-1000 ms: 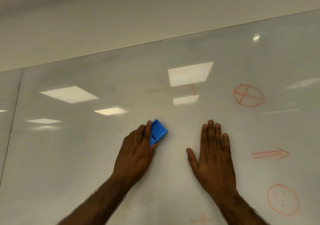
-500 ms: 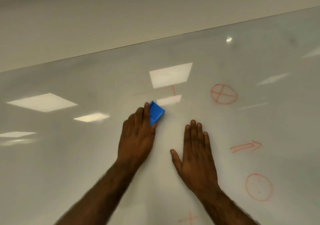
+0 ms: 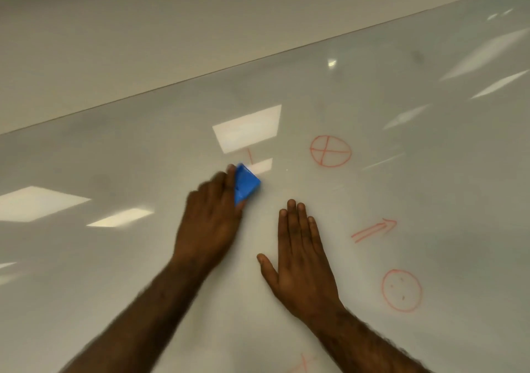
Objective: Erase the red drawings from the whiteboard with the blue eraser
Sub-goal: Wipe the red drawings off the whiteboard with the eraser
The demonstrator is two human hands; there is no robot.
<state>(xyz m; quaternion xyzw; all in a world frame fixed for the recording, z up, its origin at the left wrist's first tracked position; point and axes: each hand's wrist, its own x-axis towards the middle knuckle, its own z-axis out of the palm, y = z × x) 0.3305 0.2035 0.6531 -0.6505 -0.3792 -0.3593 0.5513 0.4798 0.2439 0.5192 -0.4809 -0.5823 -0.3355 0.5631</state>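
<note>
left hand (image 3: 210, 223) grips the blue eraser (image 3: 245, 184) against the whiteboard (image 3: 401, 108); right hand (image 3: 301, 260) lies flat, fingers extended.

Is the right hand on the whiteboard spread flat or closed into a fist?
Spread flat. The right hand lies palm down on the whiteboard, fingers extended and thumb out; it holds nothing.

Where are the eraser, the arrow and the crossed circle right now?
eraser (image 3: 246, 184): head view, on its blue top face, beside the left hand's fingers.
arrow (image 3: 374, 230): head view, on the middle of its double shaft.
crossed circle (image 3: 325, 151): head view, where its inner lines cross.
</note>
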